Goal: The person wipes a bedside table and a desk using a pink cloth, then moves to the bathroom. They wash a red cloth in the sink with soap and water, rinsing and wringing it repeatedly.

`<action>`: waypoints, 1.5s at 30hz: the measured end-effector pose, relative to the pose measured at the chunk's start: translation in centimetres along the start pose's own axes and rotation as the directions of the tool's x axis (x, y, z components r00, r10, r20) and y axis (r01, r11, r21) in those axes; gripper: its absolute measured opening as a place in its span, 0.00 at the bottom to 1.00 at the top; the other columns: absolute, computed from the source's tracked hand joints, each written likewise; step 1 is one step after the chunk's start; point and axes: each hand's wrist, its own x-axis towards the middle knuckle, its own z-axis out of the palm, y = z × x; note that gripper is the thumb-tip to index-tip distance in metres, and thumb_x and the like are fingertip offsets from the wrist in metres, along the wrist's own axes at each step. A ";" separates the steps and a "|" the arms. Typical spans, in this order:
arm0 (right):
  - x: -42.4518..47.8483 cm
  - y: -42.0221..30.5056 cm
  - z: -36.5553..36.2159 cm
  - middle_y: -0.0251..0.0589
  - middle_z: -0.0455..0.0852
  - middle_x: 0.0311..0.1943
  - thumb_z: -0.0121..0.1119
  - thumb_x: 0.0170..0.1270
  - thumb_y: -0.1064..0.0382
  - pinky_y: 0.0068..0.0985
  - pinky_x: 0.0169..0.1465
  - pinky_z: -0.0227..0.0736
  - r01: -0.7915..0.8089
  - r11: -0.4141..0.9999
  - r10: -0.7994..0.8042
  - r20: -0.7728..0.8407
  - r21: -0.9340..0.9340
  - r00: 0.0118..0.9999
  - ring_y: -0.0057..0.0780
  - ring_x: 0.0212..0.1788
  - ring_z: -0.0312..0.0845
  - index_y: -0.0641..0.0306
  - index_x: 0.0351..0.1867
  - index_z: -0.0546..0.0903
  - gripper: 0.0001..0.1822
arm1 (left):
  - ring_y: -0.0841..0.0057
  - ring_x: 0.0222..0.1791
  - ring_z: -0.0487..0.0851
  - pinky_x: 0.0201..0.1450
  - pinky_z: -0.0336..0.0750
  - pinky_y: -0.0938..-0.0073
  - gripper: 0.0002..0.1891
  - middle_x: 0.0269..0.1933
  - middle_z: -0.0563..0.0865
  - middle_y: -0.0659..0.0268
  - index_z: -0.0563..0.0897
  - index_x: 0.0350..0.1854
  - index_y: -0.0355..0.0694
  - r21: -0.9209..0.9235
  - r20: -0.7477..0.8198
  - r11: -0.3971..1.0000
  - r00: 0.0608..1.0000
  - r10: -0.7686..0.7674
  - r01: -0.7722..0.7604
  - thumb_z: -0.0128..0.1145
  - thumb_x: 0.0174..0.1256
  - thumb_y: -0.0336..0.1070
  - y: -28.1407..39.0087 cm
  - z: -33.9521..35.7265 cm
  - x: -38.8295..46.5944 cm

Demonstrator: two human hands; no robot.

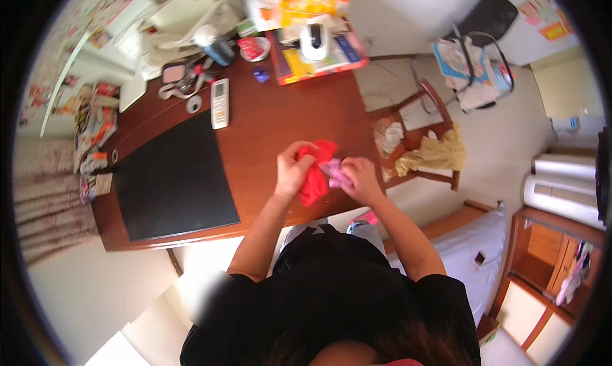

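My left hand [292,167] grips a piece of bright red cloth [314,186], which bunches up past the fingers and hangs down beside the palm. In my right hand [362,178] is a crumpled pink-purple patterned cloth [338,174]. Its near end meets the red cloth; whether the two are joined cannot be made out. Both hands are held over the front right part of a brown wooden desk [260,127]. Some of each cloth is hidden behind the fingers.
Left of my hands lies a black desk mat [174,184], with a white remote control [220,104] beyond it. A shallow red box [321,72] holding a white device [314,38] stands at the back. To the right is a wooden chair [437,103] with a yellow cloth [432,151].
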 end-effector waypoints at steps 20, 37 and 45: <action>-42.6 23.4 -33.0 0.51 0.84 0.46 0.38 0.73 0.37 0.25 0.36 0.76 -0.065 -0.461 0.649 0.386 0.885 0.655 0.35 0.37 0.82 0.64 0.54 0.77 0.32 | 0.65 0.44 0.78 0.51 0.75 0.66 0.10 0.39 0.78 0.59 0.77 0.45 0.32 -0.555 0.599 0.762 0.796 0.087 0.334 0.50 0.63 0.27 1.0 53.1 -3.5; -34.0 46.4 -62.7 0.38 0.78 0.18 0.56 0.69 0.44 0.24 0.29 0.71 -0.155 0.090 0.797 0.022 0.984 0.604 0.26 0.24 0.77 0.63 0.47 0.76 0.22 | 0.45 0.70 0.65 0.72 0.62 0.50 0.34 0.72 0.63 0.43 0.65 0.69 0.33 -0.423 0.904 0.460 0.398 0.156 0.781 0.56 0.58 0.37 -3.2 88.8 10.6; -26.9 62.1 -81.5 0.30 0.80 0.24 0.60 0.69 0.55 0.17 0.26 0.70 -0.254 0.425 0.796 -0.225 0.869 0.562 0.16 0.23 0.76 0.60 0.35 0.81 0.11 | 0.57 0.63 0.76 0.69 0.66 0.60 0.34 0.63 0.76 0.49 0.62 0.71 0.32 -0.492 0.821 0.690 0.548 0.163 0.531 0.48 0.62 0.40 3.3 102.4 23.7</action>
